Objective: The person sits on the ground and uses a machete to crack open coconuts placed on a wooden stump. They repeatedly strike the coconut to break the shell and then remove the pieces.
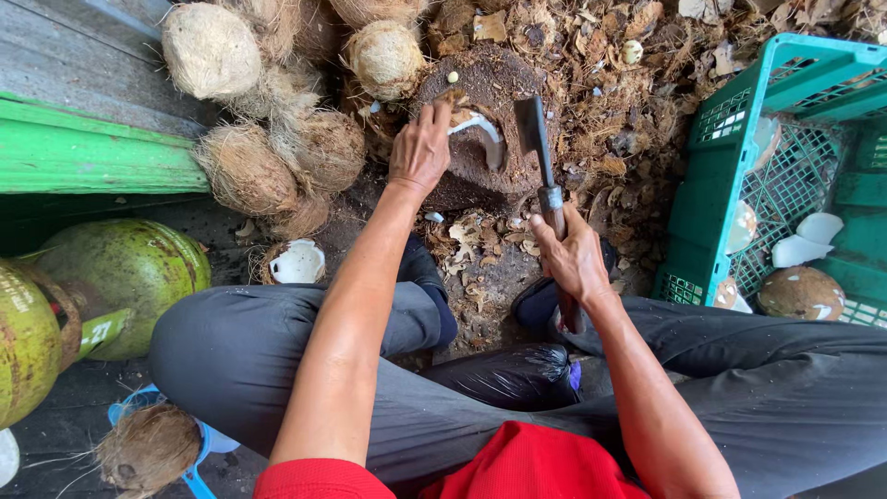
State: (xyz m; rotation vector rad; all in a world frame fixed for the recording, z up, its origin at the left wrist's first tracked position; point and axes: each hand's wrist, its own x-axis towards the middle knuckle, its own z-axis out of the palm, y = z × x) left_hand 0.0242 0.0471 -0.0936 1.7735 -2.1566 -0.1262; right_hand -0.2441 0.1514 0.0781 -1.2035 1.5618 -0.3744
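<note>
left hand [420,148]: reaching forward, palm down | right hand [573,254]: grip closed, wrist raised

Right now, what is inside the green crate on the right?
The green crate holds white coconut pieces and a brown husked coconut. Its near wall and the frame edge hide whatever else lies inside.

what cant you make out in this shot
Head view only:
- Coconut piece on the chopping block: partly covered by the left hand.
- Cleaver handle: hidden inside the right hand.
- Green crate contents: cut off by the right edge.
- Feet: mostly hidden under the arms.
</note>
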